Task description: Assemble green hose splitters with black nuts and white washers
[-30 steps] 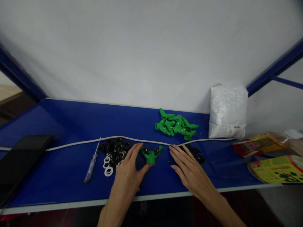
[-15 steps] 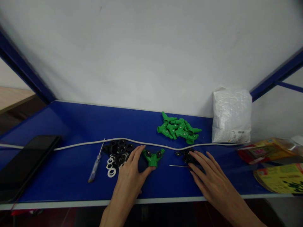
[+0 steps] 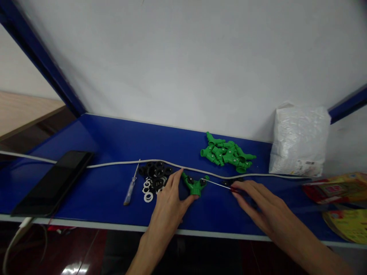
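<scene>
A green Y-shaped hose connector (image 3: pixel 195 188) with two black knobs stands on the blue table, gripped between the thumb and fingers of my left hand (image 3: pixel 173 196). My right hand (image 3: pixel 258 198) is closed around the dark red handle of a screwdriver (image 3: pixel 218 184). Its thin metal shaft points left, the tip at the connector's right black knob. Small black parts (image 3: pixel 229 183) lie behind my right fingers, partly hidden. Left of my left hand is a pile of black rings (image 3: pixel 155 170) with white washers (image 3: pixel 148 196) in front, some covered by the hand.
More green connectors (image 3: pixel 229 154) are heaped near the wall. A clear-handled screwdriver (image 3: pixel 130 191) and a black tablet-like device (image 3: pixel 54 183) lie at left. A white cable (image 3: pixel 111 163) crosses the table. At right are a white plastic package (image 3: pixel 299 141) and colourful packets (image 3: pixel 338 189).
My right hand has picked up the red-handled screwdriver from the table and brought its tip to the connector. My left hand still holds the connector. The camera view has shifted.
</scene>
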Demonstrator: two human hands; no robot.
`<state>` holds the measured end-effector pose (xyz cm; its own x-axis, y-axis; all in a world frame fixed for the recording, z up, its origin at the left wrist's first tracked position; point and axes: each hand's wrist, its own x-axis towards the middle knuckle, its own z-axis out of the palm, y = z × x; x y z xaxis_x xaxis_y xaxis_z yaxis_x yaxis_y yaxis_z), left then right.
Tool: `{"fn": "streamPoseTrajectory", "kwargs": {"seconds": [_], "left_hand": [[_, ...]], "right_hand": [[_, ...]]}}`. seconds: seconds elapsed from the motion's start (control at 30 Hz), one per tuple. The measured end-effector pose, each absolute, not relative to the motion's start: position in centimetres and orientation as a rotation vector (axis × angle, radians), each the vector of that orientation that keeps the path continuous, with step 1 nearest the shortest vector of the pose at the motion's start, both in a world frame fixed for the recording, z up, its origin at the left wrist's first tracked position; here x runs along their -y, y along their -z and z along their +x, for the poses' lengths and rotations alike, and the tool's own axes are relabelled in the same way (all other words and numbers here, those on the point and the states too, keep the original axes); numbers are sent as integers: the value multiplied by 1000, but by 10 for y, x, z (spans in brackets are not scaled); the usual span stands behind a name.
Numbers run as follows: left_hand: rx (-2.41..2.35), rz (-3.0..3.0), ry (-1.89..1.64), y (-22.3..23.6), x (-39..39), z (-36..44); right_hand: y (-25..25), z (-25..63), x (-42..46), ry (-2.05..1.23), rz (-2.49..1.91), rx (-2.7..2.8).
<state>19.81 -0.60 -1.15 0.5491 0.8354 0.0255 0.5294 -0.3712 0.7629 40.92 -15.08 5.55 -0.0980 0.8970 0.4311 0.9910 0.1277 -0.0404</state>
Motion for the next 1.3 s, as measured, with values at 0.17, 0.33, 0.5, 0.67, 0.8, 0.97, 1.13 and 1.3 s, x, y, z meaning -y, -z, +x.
{"fn": "streamPoseTrajectory", "kwargs": {"seconds": [0.17,0.33,0.5,0.67,0.8,0.97,1.13,1.3], "left_hand": [[-1091,2100,-557,15,5,198],[-1087,2094,-556,14,6,200],[-1070,2090,-552,12,6,199],[-1058,2088,-587,12,5,199],[-1048,2086,-594,12,5,198],[-1030,2054,-556,8,5,196],[-1059,2072,-582,7,6,195],[-1118,1900,-536,8,6,196]], "right_hand": [[-79,401,116,188,-1763,2113],[-92,396,98,210,-1761,2244],[-90,397,98,220,-1739,2256],[-87,398,99,179,-1738,2220],[-89,399,99,194,-1732,2260],[-103,392,86,353,-1717,2473],[-120,377,58,459,-1567,2704],[-121,374,36,473,-1437,2784]]}}
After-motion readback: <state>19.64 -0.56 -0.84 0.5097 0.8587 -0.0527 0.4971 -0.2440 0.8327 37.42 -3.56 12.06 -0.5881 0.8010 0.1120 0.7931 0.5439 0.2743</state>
